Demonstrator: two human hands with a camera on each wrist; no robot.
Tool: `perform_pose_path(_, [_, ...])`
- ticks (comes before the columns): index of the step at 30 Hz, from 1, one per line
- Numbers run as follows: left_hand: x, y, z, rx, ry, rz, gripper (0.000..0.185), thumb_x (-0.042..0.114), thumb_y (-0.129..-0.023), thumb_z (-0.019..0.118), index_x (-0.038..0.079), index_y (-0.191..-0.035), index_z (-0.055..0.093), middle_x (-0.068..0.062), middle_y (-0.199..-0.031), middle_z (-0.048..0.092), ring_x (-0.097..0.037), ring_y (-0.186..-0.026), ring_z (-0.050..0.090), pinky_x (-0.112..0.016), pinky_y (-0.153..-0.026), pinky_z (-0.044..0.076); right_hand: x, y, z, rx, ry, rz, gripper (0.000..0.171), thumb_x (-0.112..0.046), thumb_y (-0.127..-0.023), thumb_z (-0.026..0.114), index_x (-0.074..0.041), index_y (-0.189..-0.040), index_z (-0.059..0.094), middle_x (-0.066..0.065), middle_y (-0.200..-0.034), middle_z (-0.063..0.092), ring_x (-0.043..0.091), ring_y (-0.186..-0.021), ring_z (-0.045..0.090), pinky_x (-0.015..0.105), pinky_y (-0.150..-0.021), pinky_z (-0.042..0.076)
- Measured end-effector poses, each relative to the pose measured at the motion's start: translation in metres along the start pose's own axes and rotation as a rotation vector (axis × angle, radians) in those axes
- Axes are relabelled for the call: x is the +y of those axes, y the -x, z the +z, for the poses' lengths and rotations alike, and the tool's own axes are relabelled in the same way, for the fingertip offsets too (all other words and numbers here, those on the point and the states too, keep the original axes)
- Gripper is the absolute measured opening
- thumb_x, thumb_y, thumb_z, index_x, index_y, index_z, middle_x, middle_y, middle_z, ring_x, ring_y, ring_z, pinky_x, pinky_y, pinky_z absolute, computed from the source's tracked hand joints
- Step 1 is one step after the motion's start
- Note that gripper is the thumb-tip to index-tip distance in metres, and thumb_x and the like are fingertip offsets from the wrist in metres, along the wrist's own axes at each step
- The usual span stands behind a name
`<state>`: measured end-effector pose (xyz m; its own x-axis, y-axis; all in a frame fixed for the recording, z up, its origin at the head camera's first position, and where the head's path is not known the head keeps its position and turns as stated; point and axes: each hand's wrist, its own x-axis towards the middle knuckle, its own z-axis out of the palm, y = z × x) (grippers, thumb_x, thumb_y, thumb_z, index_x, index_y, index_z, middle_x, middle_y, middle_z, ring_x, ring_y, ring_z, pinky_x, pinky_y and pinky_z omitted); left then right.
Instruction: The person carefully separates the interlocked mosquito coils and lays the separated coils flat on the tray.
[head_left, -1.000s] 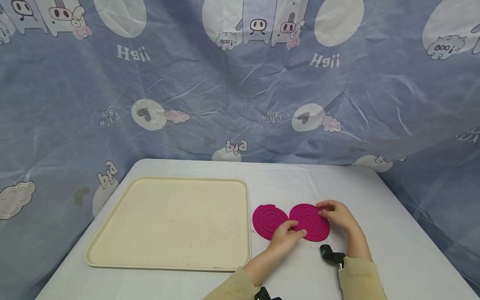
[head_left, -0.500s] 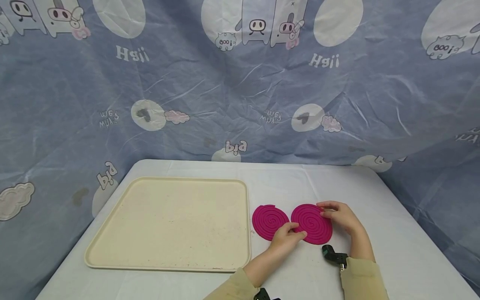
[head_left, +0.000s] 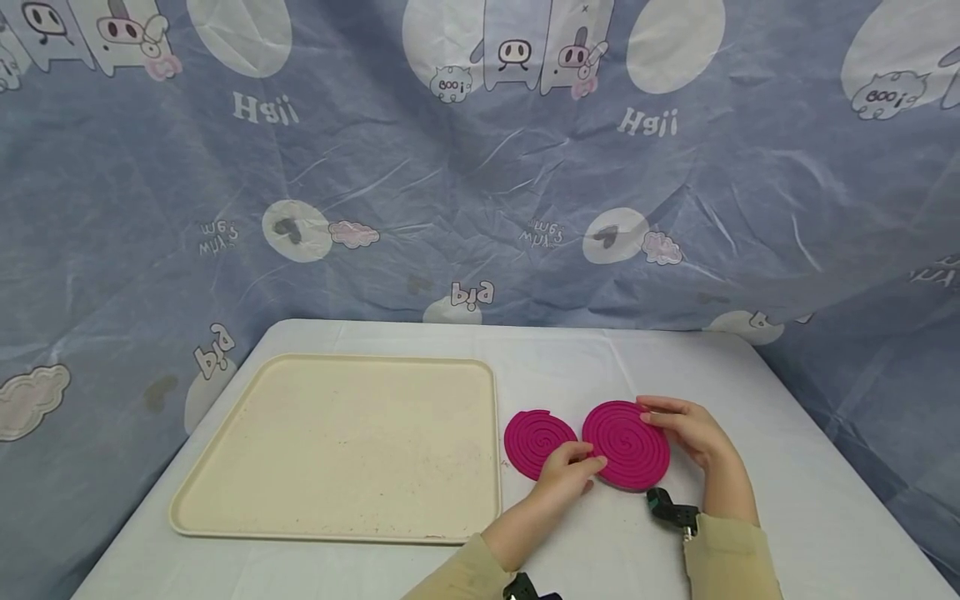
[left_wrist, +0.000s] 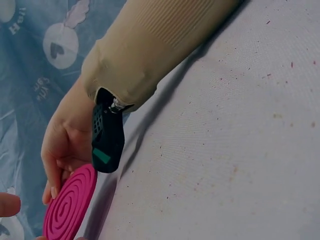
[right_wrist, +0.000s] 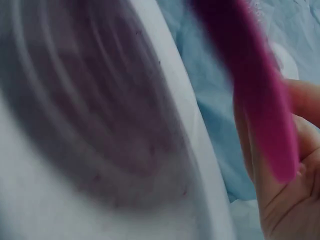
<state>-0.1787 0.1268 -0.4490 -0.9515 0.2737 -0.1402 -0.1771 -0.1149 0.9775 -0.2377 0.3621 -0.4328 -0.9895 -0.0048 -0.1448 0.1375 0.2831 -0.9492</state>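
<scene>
To my left the cream tray (head_left: 337,446) takes up most of the table (head_left: 787,467), its raised rim just beside the left pink coil (head_left: 538,442). Right of my right hand (head_left: 693,433) the tabletop lies bare to its edge; the blue curtain (head_left: 480,167) closes off the back.

The person wears a soft tan top with long sleeves. The right sleeve (head_left: 726,554) has fine ribs near its cuff. A small black clip (head_left: 669,510) with a green mark sits at that wrist. The left sleeve (head_left: 457,577) matches.
</scene>
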Motion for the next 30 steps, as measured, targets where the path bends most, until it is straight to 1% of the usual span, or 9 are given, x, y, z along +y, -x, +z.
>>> perform_pose_path(5, [0.004,-0.001,-0.004,0.051,0.062,0.006,0.029,0.012,-0.086,0.066,-0.002,-0.112,0.061,-0.003,-0.096,0.056,-0.015,-0.08,0.059,-0.036,-0.077,0.055,-0.012,0.001,0.004,0.009,-0.053,-0.006,0.057,-0.018,-0.086,0.069,0.007,-0.132,0.048,-0.011,-0.1,0.064,0.002,-0.087,0.062,0.02,-0.075,0.052])
perform_pose_path(8, [0.011,-0.002,-0.01,0.056,0.072,0.014,0.029,0.013,-0.086,0.066,-0.001,-0.111,0.063,-0.002,-0.096,0.059,-0.018,-0.074,0.061,-0.037,-0.076,0.055,-0.02,0.001,0.009,0.014,-0.079,-0.023,0.054,-0.016,-0.086,0.069,0.006,-0.131,0.049,-0.013,-0.097,0.063,0.002,-0.087,0.061,0.019,-0.075,0.052])
perform_pose_path(10, [0.016,-0.002,-0.016,0.055,0.071,0.033,0.028,0.012,-0.085,0.067,-0.001,-0.111,0.063,-0.003,-0.096,0.062,-0.016,-0.073,0.062,-0.037,-0.075,0.056,-0.027,0.002,0.014,0.012,-0.105,-0.051,0.05,-0.014,-0.086,0.068,0.006,-0.129,0.051,-0.013,-0.096,0.063,0.002,-0.087,0.061,0.019,-0.075,0.052])
perform_pose_path(13, [0.025,-0.004,-0.027,0.067,0.069,0.077,0.027,0.008,-0.084,0.067,-0.001,-0.109,0.064,-0.004,-0.096,0.065,-0.011,-0.075,0.062,-0.033,-0.071,0.056,-0.041,0.005,0.024,0.006,-0.155,-0.096,0.044,-0.011,-0.086,0.068,0.003,-0.126,0.055,-0.01,-0.095,0.064,0.003,-0.087,0.061,0.02,-0.075,0.052])
perform_pose_path(17, [0.04,-0.003,-0.049,0.109,0.086,0.125,0.024,0.003,-0.083,0.066,-0.002,-0.106,0.064,-0.007,-0.093,0.066,-0.007,-0.074,0.059,-0.024,-0.063,0.054,-0.061,0.012,0.041,-0.007,-0.195,-0.166,0.033,-0.008,-0.086,0.068,-0.004,-0.118,0.061,-0.006,-0.096,0.063,0.005,-0.085,0.062,0.021,-0.075,0.053])
perform_pose_path(20, [0.052,0.0,-0.069,0.134,0.082,0.158,0.022,0.002,-0.083,0.066,-0.004,-0.104,0.065,-0.007,-0.092,0.067,-0.006,-0.071,0.059,-0.021,-0.061,0.052,-0.073,0.016,0.054,-0.027,-0.175,-0.215,0.031,-0.007,-0.086,0.068,-0.005,-0.116,0.062,-0.004,-0.099,0.063,0.008,-0.085,0.063,0.023,-0.077,0.054])
perform_pose_path(26, [0.072,0.006,-0.112,0.158,-0.005,0.242,0.021,0.004,-0.085,0.065,-0.004,-0.104,0.066,-0.008,-0.094,0.068,-0.007,-0.072,0.06,-0.022,-0.062,0.049,-0.095,0.021,0.077,-0.114,-0.093,-0.27,0.048,-0.007,-0.085,0.068,0.009,-0.126,0.049,0.005,-0.107,0.063,0.014,-0.086,0.065,0.03,-0.078,0.054])
perform_pose_path(28, [0.078,0.007,-0.123,0.169,-0.024,0.27,0.021,0.004,-0.085,0.065,-0.004,-0.104,0.067,-0.007,-0.093,0.069,-0.007,-0.074,0.06,-0.021,-0.063,0.049,-0.103,0.021,0.085,-0.156,-0.09,-0.273,0.05,-0.007,-0.084,0.068,0.011,-0.126,0.048,0.008,-0.105,0.065,0.016,-0.084,0.066,0.032,-0.077,0.055])
perform_pose_path(30, [0.084,0.008,-0.133,0.183,-0.028,0.298,0.021,0.004,-0.085,0.065,-0.004,-0.104,0.067,-0.005,-0.092,0.068,-0.008,-0.075,0.06,-0.021,-0.063,0.048,-0.111,0.019,0.094,-0.2,-0.101,-0.271,0.05,-0.006,-0.084,0.068,0.011,-0.127,0.048,0.009,-0.101,0.067,0.017,-0.082,0.067,0.034,-0.077,0.055])
